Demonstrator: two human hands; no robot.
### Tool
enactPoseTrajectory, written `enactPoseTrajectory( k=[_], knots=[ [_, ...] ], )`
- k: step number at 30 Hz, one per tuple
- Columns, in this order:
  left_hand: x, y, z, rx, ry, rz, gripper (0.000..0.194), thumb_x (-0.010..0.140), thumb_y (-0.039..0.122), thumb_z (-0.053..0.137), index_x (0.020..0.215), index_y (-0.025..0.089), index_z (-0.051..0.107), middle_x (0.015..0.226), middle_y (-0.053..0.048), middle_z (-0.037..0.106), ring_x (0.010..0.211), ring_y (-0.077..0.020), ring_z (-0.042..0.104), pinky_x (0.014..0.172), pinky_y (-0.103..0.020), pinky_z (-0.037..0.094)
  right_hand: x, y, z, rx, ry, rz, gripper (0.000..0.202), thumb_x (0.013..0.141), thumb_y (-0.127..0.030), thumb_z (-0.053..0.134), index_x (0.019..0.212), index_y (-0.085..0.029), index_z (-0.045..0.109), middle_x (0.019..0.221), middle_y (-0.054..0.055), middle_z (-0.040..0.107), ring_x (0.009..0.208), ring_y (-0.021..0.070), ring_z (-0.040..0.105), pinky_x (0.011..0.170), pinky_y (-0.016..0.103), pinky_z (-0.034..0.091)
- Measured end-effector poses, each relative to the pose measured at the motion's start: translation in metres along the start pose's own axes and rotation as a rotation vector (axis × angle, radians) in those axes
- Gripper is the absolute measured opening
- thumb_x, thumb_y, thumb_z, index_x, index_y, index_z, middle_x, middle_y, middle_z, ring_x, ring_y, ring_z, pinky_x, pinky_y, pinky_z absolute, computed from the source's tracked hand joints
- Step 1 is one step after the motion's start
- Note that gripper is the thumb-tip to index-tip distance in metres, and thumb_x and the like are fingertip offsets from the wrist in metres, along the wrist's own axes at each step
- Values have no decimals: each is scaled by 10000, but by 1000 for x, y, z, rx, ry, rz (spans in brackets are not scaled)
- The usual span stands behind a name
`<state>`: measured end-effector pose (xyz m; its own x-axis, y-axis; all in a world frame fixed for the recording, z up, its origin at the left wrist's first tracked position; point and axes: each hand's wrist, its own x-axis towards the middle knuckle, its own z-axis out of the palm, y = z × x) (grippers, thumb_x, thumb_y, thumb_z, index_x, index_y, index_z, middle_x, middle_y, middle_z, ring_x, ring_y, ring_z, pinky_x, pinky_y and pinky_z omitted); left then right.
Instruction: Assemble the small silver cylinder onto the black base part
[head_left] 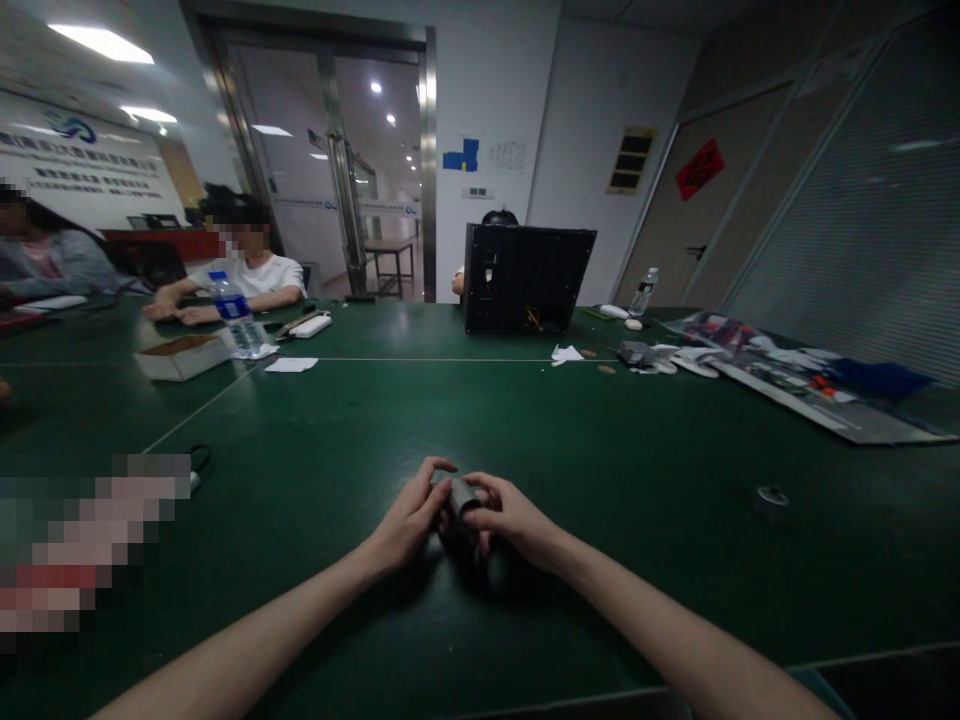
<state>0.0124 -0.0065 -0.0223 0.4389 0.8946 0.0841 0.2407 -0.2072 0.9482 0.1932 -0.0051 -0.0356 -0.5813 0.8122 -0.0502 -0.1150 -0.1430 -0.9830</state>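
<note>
Fingers [436,497] of left hand [409,522], right hand [523,520] curled around grey cylinder [463,496].

**Item Quantities, Table Area**

Quantity two, near: left hand [409,515] and right hand [514,515]. Quantity one, between them: cylindrical part [463,495]. Quantity one, right: small metal part [772,500]. Quantity two, far: left bottle [234,308] and right bottle [643,292]. Quantity one each: open box [184,363], far left; black casing [525,275], far; red door sign [700,169], far right.
</note>
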Motion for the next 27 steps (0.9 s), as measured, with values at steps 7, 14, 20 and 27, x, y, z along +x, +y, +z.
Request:
enactPoseTrajectory(
  k=[7,14,20,27],
  knots=[
    [-3,-1,0,68,-126,82,467,918,482,380,1256,161,344,717,-2,602,592,-144,586,613,-260,461,0,-2,-1,231,37,29,471,659,-411,734,983,-117,558,714,5,567,547,79,533,464,172,428],
    [-5,3,-3,149,-137,162,507,908,489,370,1307,182,311,929,-63,632,761,-188,608,719,-307,479,1,1,1,116,105,-30,568,635,-340,750,1095,-156,471,689,-30,573,482,73,496,448,180,397],
    [-6,9,-4,191,-142,230,535,894,459,423,1349,201,314,1063,-91,633,947,-250,600,861,-373,436,0,2,1,-16,94,-75,627,607,-254,759,1114,-216,392,853,-7,616,615,114,562,455,173,410],
    [-5,7,-3,218,-121,281,452,942,332,369,1380,225,336,1206,-84,588,1037,-231,580,898,-354,433,1,5,-9,43,17,-74,752,577,-227,803,1153,-239,321,959,20,613,759,145,599,465,149,424]
  ],
)
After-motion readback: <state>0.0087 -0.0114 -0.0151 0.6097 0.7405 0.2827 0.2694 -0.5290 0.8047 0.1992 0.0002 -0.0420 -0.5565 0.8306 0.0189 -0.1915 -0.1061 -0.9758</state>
